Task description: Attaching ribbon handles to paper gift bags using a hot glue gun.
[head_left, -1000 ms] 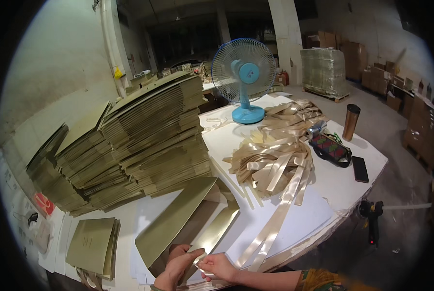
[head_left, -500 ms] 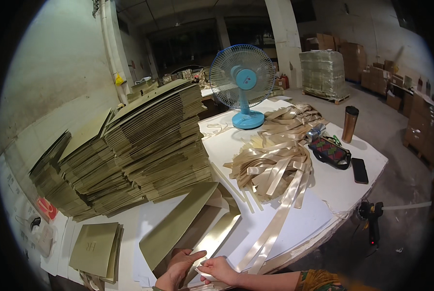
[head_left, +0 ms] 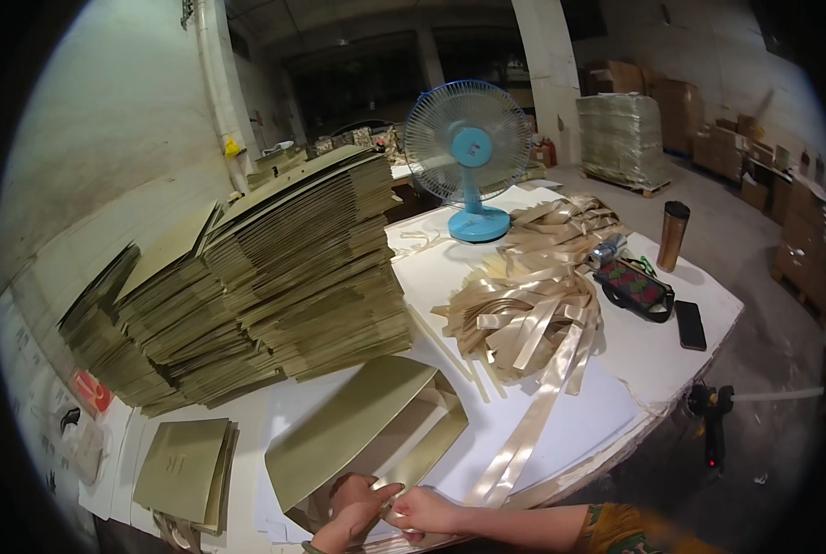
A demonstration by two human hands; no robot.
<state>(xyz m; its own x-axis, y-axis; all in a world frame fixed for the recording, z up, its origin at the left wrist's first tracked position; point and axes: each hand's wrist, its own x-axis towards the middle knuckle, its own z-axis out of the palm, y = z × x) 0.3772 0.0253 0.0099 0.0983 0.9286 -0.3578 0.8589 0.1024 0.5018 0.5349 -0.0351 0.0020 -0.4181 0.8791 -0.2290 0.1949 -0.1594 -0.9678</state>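
An olive-gold paper bag point(head_left: 353, 420) lies on its side at the table's near edge, its mouth facing me. My left hand point(head_left: 358, 506) is at that mouth, thumb and fingers closed on the bag's edge. Right beside it, my right hand point(head_left: 424, 513) is closed on a short piece of pale satin ribbon point(head_left: 391, 504), whose ends are mostly hidden by my fingers. Long champagne ribbons point(head_left: 535, 420) trail toward the near edge from a large ribbon bundle point(head_left: 524, 309) beyond the bag.
Tall stacks of flat olive bags point(head_left: 302, 268) rise at the left. Finished-looking folded bags point(head_left: 184, 471) lie nearer. A blue fan point(head_left: 471, 152) stands at the back; a brown tumbler point(head_left: 673, 238), patterned pouch point(head_left: 636, 284) and black phone point(head_left: 692, 326) are right. A black tool point(head_left: 711, 425) hangs off the right edge.
Both hands have shifted slightly right and drawn closer together at the bag's mouth. The bag has turned a little, showing more of its upper face.
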